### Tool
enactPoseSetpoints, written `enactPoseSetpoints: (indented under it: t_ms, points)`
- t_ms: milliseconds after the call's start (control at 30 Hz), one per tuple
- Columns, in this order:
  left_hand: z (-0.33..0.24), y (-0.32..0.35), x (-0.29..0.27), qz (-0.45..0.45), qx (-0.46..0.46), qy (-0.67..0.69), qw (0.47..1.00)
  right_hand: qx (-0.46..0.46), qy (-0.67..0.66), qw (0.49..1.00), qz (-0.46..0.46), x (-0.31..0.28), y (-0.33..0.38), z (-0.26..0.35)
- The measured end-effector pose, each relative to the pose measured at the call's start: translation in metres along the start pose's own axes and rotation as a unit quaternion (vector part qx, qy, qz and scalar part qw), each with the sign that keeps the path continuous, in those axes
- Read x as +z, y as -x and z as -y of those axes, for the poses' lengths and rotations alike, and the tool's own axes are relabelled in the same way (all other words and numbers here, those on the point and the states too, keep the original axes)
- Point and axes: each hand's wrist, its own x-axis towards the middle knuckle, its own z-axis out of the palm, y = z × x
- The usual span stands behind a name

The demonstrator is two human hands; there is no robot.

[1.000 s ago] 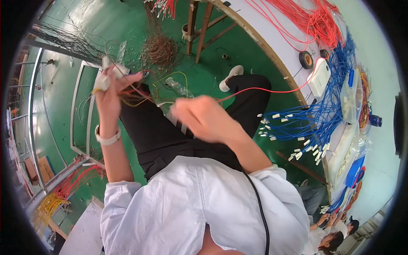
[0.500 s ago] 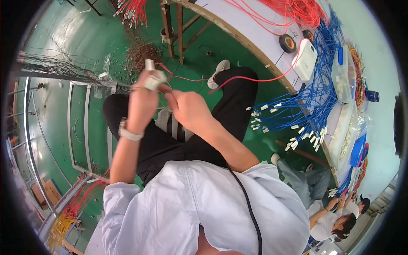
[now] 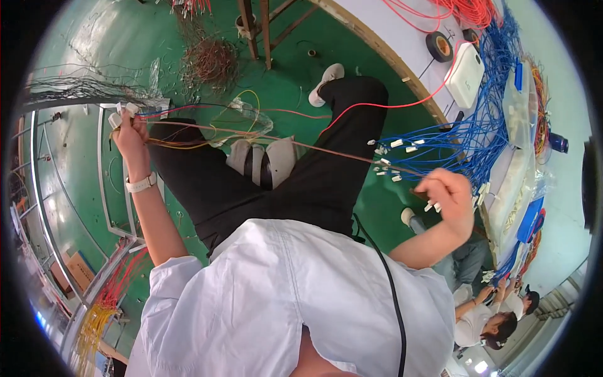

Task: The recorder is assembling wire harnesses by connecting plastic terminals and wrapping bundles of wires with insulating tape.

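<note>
My left hand (image 3: 130, 133) is raised at the left, with a white watch on its wrist. It grips a white connector (image 3: 116, 117) from which red, blue and yellow wires fan out. A thin brown wire (image 3: 295, 143) stretches taut from that connector across my black trousers to my right hand (image 3: 447, 196). My right hand is closed on the wire's far end, beside the hanging blue wires (image 3: 452, 141) with white terminals.
A workbench (image 3: 402, 50) at the upper right carries red and blue wire bundles, a white box (image 3: 466, 74) and a tape roll (image 3: 438, 45). A metal rack (image 3: 103, 188) stands at the left. A wire tangle (image 3: 210, 60) lies on the green floor. Other people sit at the lower right.
My hands were together at the connector half a second ago. My right hand has swung out to the right, drawing the brown wire taut, and my left hand has shifted left.
</note>
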Motion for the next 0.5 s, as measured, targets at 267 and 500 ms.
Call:
enactPoseSetpoints:
  t_ms: [267,500]
  points:
    - [-0.005,-0.009,-0.016,0.013,0.063,-0.032,0.997,-0.263,-0.005,0.904,-0.337,-0.054,0.022,-0.025]
    - [-0.014,0.039,0.036,0.199,0.081,-0.103,0.971,-0.516,0.105,0.734,-0.429,-0.014,-0.042,0.035]
